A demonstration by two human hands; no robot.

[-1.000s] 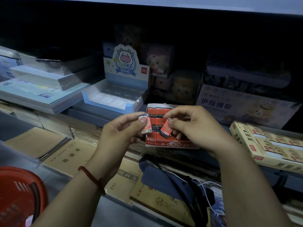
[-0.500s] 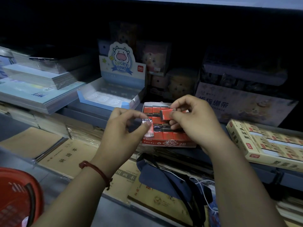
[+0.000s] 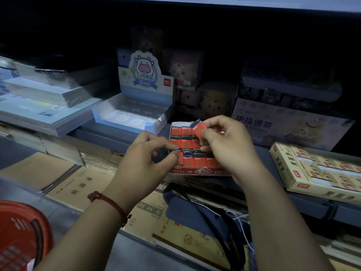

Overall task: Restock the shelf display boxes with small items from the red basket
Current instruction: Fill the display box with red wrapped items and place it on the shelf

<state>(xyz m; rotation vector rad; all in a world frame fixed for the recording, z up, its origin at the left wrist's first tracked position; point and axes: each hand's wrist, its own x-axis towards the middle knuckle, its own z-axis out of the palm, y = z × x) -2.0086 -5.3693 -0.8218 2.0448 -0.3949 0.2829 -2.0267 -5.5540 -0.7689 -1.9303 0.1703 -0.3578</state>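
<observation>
Above your hands the dark space under the upper shelf board (image 3: 195, 2) is open, so a hand can lift straight up. Just behind your left hand (image 3: 144, 165) stands the blue cow box (image 3: 125, 120) with its tall back card. Behind your right hand (image 3: 226, 147) the bandage box (image 3: 289, 126) walls off the rear. To the right of that hand lies the yellow box (image 3: 304, 178). Under your wrists the blue bag (image 3: 195, 214) bulges up. Left of your left hand, the grey ledge (image 3: 105, 137) and flat notebooks (image 3: 78, 184) leave a low open path toward the red basket (image 3: 19, 241). Between your hands, each pinching an eraser (image 3: 199, 130), the red box (image 3: 195, 172) sits closely packed.
</observation>
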